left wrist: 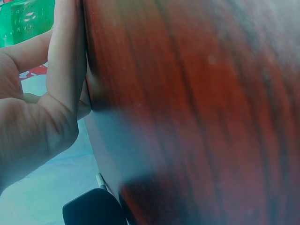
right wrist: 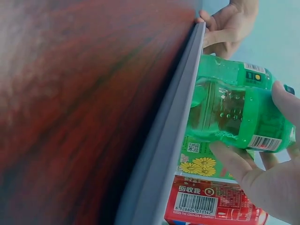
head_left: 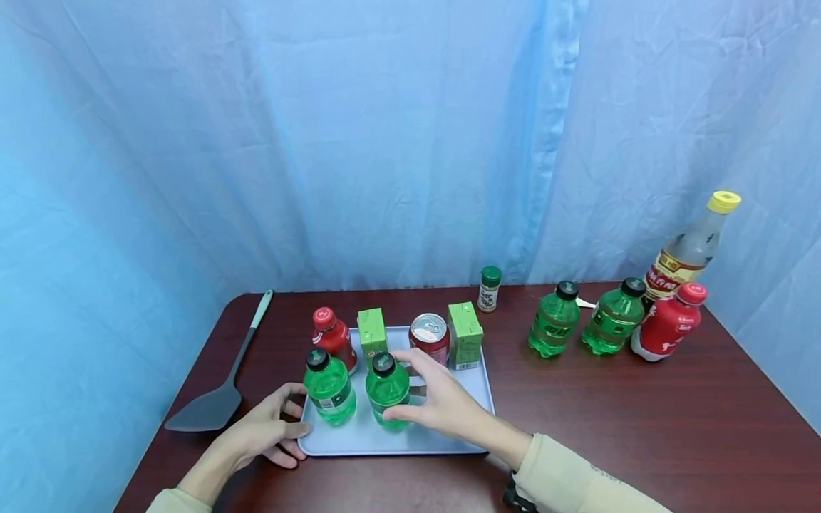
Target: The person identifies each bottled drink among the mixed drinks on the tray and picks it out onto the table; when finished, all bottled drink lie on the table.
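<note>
In the head view, a pale tray (head_left: pixel 442 443) lies on the table. My left hand (head_left: pixel 263 426) holds its left edge, thumb at the rim and fingers beside it. My right hand (head_left: pixel 442 399) grips a green soda bottle (head_left: pixel 388 390) with a black cap, thumb on the near side and fingers round the far side. Its base is close over the tray in the right wrist view. A second green bottle (head_left: pixel 330 392) stands on the tray to its left. Behind them stand a red bottle (head_left: pixel 333 338), two green drink cartons (head_left: pixel 372 331) and a red can (head_left: pixel 428 338).
Two more green bottles (head_left: pixel 555 320), another red bottle (head_left: pixel 667 324) and a tall yellow-capped bottle (head_left: pixel 683 260) stand at the right. A green-lidded spice jar (head_left: pixel 489 291) is at the back edge. A grey spatula (head_left: pixel 214 406) lies left of the tray. A blue curtain (head_left: pixel 398 142) hangs behind.
</note>
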The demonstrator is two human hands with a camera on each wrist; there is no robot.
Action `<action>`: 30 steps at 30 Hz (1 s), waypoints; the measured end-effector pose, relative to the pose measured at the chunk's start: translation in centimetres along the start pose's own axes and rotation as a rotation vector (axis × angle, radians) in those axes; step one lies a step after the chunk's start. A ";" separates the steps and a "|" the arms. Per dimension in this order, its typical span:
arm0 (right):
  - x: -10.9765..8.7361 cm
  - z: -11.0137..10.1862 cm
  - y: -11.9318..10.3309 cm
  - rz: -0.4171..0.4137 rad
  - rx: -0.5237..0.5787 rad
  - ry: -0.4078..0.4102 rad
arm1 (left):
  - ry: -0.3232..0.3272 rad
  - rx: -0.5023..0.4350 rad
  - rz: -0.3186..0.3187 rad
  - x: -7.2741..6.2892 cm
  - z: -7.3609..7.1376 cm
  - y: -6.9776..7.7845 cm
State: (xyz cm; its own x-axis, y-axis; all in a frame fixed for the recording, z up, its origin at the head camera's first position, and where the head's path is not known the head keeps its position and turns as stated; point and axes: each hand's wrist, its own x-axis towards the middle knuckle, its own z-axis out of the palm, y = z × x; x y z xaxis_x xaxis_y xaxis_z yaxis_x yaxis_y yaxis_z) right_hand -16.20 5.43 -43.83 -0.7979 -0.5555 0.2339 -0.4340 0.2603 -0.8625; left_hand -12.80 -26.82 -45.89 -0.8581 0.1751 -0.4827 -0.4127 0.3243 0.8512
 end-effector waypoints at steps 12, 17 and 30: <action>0.0 0.1 0.1 0.041 0.072 -0.013 | 0.008 0.010 -0.016 0.0 0.0 0.2; -0.1 0.2 0.4 0.011 0.052 -0.002 | 0.009 0.006 -0.011 0.0 0.0 0.1; 0.0 0.1 0.1 0.012 0.098 0.025 | 0.007 0.003 -0.013 0.1 0.0 -0.1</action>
State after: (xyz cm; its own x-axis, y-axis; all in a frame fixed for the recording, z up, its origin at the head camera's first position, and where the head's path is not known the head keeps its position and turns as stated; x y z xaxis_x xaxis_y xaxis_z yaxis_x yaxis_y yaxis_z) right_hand -16.24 5.35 -43.95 -0.8132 -0.5331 0.2334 -0.3825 0.1873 -0.9048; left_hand -12.87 -26.86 -46.01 -0.8546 0.1644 -0.4927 -0.4234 0.3290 0.8441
